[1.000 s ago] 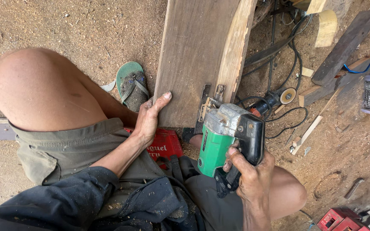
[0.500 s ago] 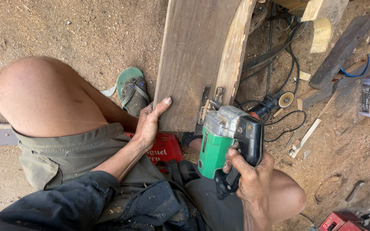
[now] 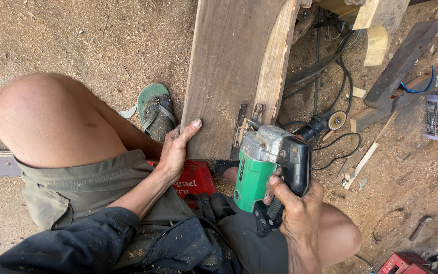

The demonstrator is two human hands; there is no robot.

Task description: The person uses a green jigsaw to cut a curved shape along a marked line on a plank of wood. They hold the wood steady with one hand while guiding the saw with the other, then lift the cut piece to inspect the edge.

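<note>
Sawdust-strewn dirt floor (image 3: 77,45) spreads under me. Against the wooden plank's (image 3: 224,76) near end sits the green jigsaw (image 3: 267,167), my right hand (image 3: 297,210) clenched round its black handle. My left hand (image 3: 176,149) presses open-fingered on the plank's corner, near a green sandal (image 3: 155,109).

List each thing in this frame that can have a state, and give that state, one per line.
Left hand: pressed flat on the plank's near end.
Right hand: closed around the saw's handle.
Green power saw: held upright at the plank's edge; running or not, cannot tell.
Wooden plank: lying flat, partly cut into a curve.
Green sandal: worn on a foot, on the sawdust.
Angle grinder: lying idle on the ground, cord attached.
</note>
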